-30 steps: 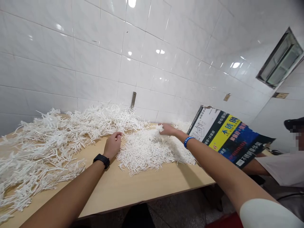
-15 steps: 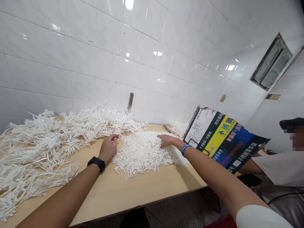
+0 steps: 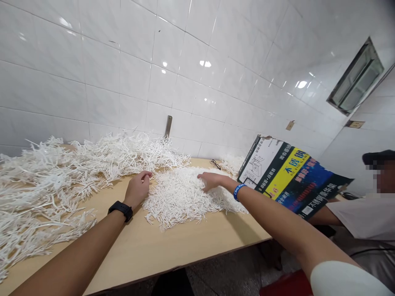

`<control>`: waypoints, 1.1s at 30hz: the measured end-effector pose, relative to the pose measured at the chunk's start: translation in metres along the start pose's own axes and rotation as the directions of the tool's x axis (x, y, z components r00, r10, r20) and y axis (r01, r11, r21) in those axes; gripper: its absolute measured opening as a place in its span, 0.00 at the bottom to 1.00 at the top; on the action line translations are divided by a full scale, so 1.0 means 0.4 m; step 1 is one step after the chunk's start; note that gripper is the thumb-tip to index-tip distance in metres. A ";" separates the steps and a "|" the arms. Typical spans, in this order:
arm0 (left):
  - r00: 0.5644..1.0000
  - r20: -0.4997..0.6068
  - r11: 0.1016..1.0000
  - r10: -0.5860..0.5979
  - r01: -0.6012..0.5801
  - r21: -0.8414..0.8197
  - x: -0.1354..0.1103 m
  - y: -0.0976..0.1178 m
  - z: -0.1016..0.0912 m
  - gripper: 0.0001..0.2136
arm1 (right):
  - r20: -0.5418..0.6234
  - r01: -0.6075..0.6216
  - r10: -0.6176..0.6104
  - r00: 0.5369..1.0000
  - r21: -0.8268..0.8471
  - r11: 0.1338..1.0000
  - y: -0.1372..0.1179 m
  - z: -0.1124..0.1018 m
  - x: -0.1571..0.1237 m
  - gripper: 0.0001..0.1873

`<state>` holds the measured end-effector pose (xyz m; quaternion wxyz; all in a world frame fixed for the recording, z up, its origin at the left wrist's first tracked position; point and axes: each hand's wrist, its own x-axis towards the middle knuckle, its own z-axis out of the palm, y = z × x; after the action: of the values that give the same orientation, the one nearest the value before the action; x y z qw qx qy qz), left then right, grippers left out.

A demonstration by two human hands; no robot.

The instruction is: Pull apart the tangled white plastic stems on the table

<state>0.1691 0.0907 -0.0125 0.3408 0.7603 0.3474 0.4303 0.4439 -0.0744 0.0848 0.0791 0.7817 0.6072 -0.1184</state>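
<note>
A low heap of small, thin white plastic-looking pieces (image 3: 179,201) covers the middle of the table. At its left edge is my left hand (image 3: 138,189), with a black watch on the wrist. Its fingers are curled in and thumb and forefinger meet; whatever may lie between them is hidden. My right hand (image 3: 212,181), below a blue wristband, lies over the top right of the heap. Its fingers point left and down, a little apart, touching the pieces. Behind and left spreads a larger tangle of long, branching white plastic strands (image 3: 105,160).
The wooden table (image 3: 148,255) runs along a tiled wall. A printed cardboard box piece (image 3: 286,176) stands at the right, with a person (image 3: 364,218) beyond it. Black-framed glasses (image 3: 215,164) lie near the wall. A metal bracket (image 3: 168,126) rises behind the tangle.
My right hand has moved slightly left across the heap. My left hand stays at the heap's left edge, its fingers still curled. The view has shifted slightly.
</note>
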 end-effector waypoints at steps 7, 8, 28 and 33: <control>1.000 0.008 1.000 -0.012 0.012 0.029 -0.001 0.000 0.003 0.15 | -0.138 -0.053 0.051 0.989 -0.007 0.999 0.055 -0.128 -0.025 0.35; 1.000 0.012 0.999 -0.021 0.021 0.027 -0.001 0.000 0.004 0.16 | -0.138 -0.051 0.050 0.989 -0.002 0.999 0.070 -0.151 -0.031 0.37; 1.000 0.025 1.000 -0.010 0.009 0.018 0.004 -0.004 0.010 0.15 | -0.174 -0.080 0.099 0.980 0.111 0.991 0.100 -0.153 -0.078 0.52; 0.999 0.037 1.000 -0.021 0.020 0.012 0.004 -0.005 0.010 0.15 | -0.002 -0.010 0.010 1.000 0.048 0.999 0.022 -0.002 -0.033 0.58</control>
<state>0.1727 0.0924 -0.0150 0.3470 0.7666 0.3512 0.4106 0.4493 -0.0888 0.0890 0.0602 0.7867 0.6001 -0.1317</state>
